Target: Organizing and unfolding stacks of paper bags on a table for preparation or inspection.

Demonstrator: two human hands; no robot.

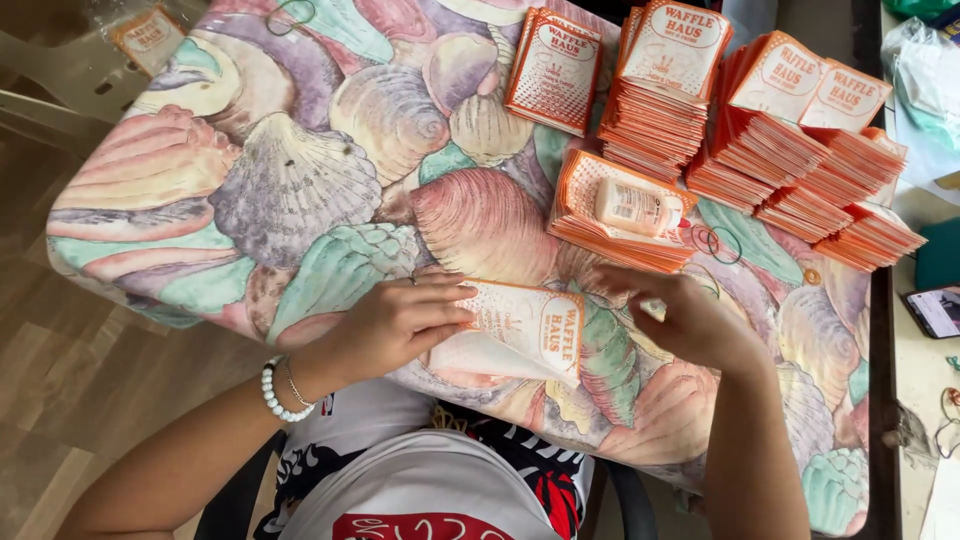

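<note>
My left hand (pixel 395 322) presses flat on an orange-and-white paper sleeve (pixel 525 325) lying at the near edge of a table covered by a shell-patterned cloth (pixel 300 180). My right hand (pixel 685 318) hovers just to the sleeve's right with fingers curled; something small and pale may be pinched in them, but I cannot tell. Behind the right hand sits a flat stack of the same sleeves (pixel 615 225) with a small glue bottle (pixel 640 207) lying on top.
Several tall stacks of orange sleeves (pixel 780 130) crowd the far right of the cloth, with another stack (pixel 556 70) left of them. Rubber bands (pixel 718 243) lie near the glue stack. A phone (pixel 937 310) rests on a side surface at the right. Wooden floor lies at the left.
</note>
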